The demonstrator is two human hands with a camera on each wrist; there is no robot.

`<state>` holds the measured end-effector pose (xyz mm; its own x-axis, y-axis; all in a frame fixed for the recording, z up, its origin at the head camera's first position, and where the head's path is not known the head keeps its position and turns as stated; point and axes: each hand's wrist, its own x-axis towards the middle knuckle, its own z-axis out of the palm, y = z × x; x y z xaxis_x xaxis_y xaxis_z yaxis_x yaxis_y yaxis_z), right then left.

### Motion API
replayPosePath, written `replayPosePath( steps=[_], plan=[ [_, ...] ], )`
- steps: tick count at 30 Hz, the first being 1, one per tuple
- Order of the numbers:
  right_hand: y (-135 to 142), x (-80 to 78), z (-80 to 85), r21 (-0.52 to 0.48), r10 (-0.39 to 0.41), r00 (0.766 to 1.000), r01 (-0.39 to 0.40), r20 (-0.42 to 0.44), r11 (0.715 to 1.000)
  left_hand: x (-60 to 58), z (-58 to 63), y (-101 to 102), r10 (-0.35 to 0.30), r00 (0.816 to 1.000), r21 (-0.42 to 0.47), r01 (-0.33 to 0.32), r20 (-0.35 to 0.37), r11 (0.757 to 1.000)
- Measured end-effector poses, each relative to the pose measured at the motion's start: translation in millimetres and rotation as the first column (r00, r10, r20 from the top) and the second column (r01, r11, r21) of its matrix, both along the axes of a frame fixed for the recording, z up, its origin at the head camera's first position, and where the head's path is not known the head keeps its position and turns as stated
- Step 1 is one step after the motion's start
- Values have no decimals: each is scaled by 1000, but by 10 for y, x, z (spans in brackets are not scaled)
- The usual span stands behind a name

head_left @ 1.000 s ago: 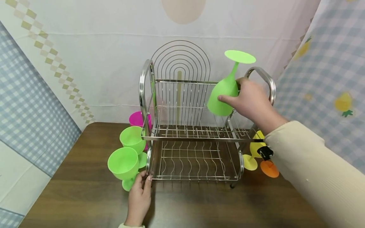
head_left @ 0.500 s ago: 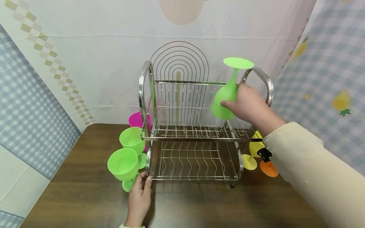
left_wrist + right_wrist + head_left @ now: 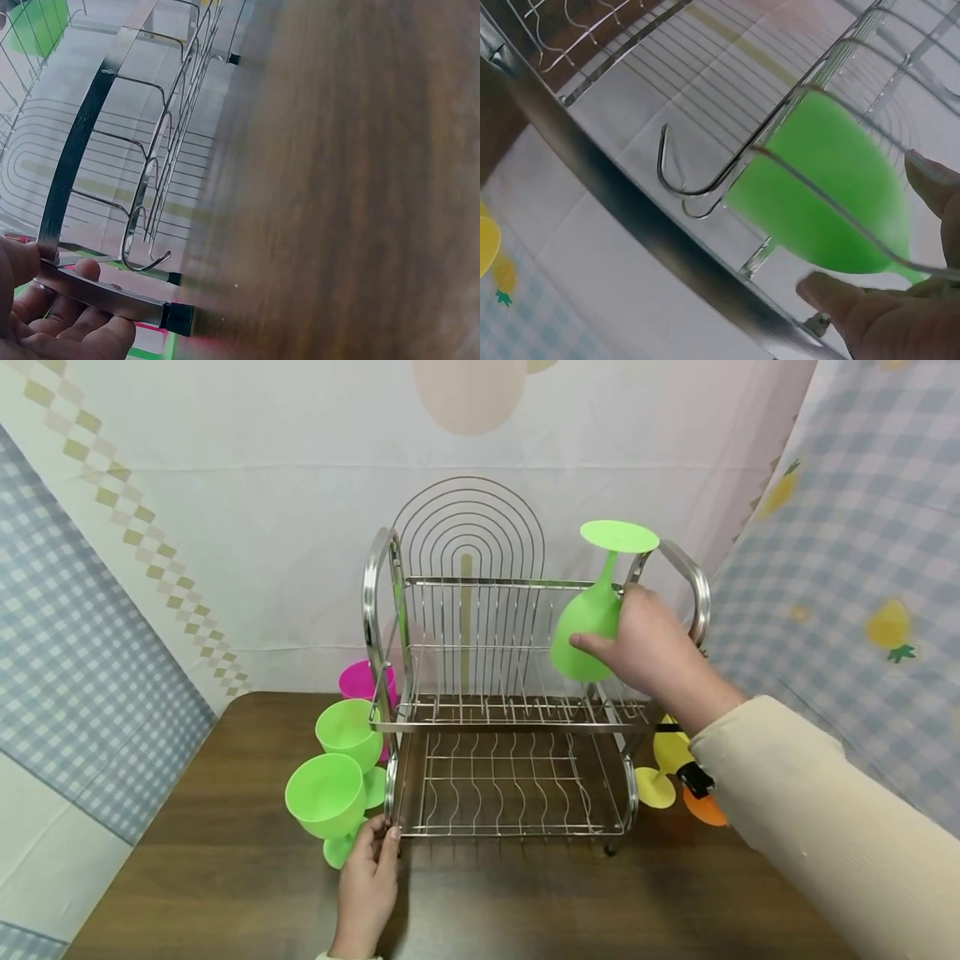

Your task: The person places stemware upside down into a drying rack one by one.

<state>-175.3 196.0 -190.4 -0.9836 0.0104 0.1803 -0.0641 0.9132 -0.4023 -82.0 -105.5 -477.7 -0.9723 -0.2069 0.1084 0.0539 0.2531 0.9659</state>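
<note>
A two-tier metal dish rack [image 3: 495,725] stands on the wooden table. My right hand [image 3: 656,639] grips a green plastic goblet [image 3: 588,631] by its bowl, foot up and rim down, at the right end of the upper tier. In the right wrist view, the goblet's bowl [image 3: 832,195] shows behind the rack's wires, with fingertips close to it. At the rack's front left corner my left hand [image 3: 367,881] pinches the metal frame near its foot. The left wrist view shows thumb and fingers around that frame bar [image 3: 105,292].
Left of the rack, two upright green goblets [image 3: 326,793] stand in a row with a magenta goblet [image 3: 360,681] behind. On the right, a yellow goblet [image 3: 656,787] and an orange one [image 3: 705,808] are partly covered by the sleeve. A patterned cloth [image 3: 300,527] hangs behind.
My right hand has lowered the inverted green goblet a little towards the upper tier. The head view has tilted slightly; my left hand keeps its hold on the rack frame.
</note>
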Motion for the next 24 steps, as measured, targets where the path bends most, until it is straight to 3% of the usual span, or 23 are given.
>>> replayPosePath(
  steps=[6, 11, 15, 19, 22, 24],
  plan=[
    [-7, 206, -6, -93, 4, 996, -12, -89, 996, 38, 12, -33, -20, 999, 8, 20, 36, 1000],
    [40, 510, -25, -185, 32, 984, -65, -176, 980, 114, 38, -80, -44, 998, 48, 42, 38, 998],
    [130, 782, -90, -242, 14, 966, -79, -259, 967, 187, 107, -114, -14, 1000, -8, 14, 24, 1000],
    [189, 1038, -227, -320, -19, 908, -128, -418, 939, 273, 186, -125, -4, 1000, -35, 4, -2, 999],
    [248, 1197, -358, -398, -16, 847, -233, -531, 887, 342, 231, -110, 11, 999, -15, -12, -39, 1000],
    [304, 1296, -460, -458, -27, 824, -287, -566, 841, 380, 253, -98, 32, 997, -5, -32, -71, 999]
  ],
)
